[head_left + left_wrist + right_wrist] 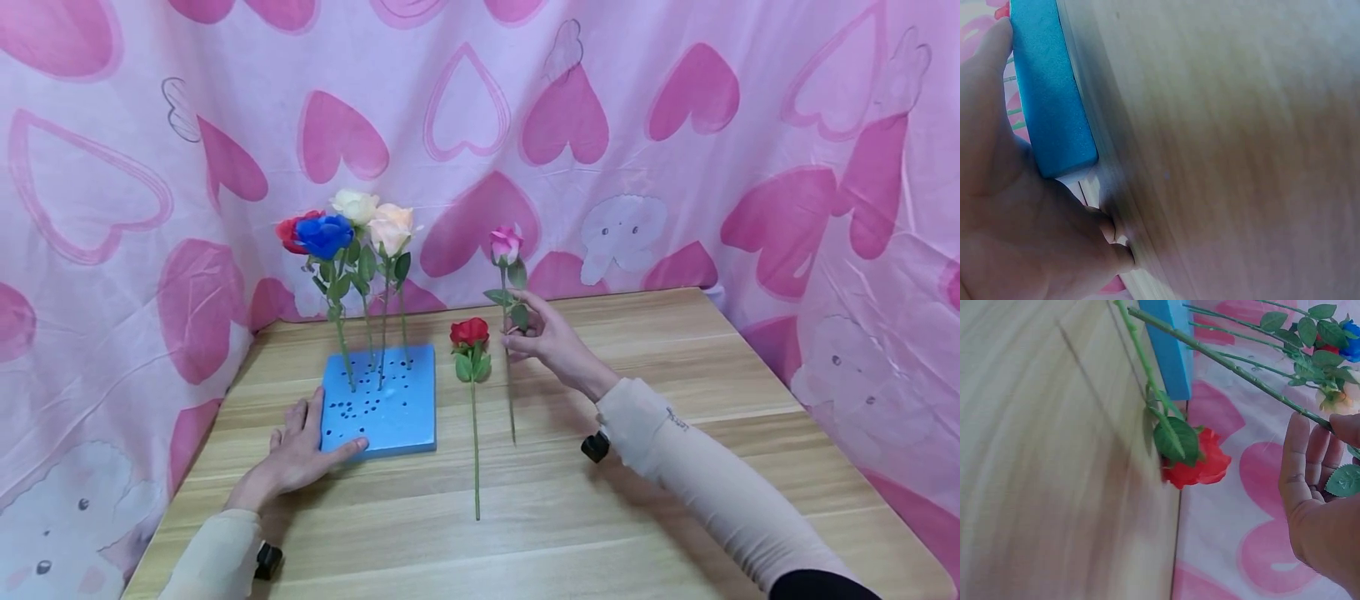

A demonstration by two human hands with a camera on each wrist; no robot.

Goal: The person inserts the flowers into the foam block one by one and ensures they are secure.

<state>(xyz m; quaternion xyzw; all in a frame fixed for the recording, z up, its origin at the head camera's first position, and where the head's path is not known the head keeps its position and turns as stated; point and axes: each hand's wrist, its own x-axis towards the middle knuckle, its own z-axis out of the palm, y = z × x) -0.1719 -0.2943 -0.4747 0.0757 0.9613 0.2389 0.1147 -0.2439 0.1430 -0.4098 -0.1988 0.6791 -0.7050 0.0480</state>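
Observation:
A blue foam block (390, 412) with several holes lies on the wooden table (675, 358). Red, blue, cream and peach roses (352, 229) stand upright in its far part. My left hand (300, 450) rests at the block's near left corner, thumb on top and fingers straight along its side; the left wrist view shows the hand (997, 187) against the block (1047, 94). My right hand (536, 333) pinches the stem of an upright pink rose (506, 244), whose lower end hangs near the table. A red rose (470, 332) lies flat between the block and that hand, also seen as the red rose (1200, 462) in the right wrist view.
A pink cloth with hearts (480, 125) hangs close behind and on both sides of the table. The table's far edge runs just behind the flowers. Bare wood lies in front of the block and to the right of my right arm.

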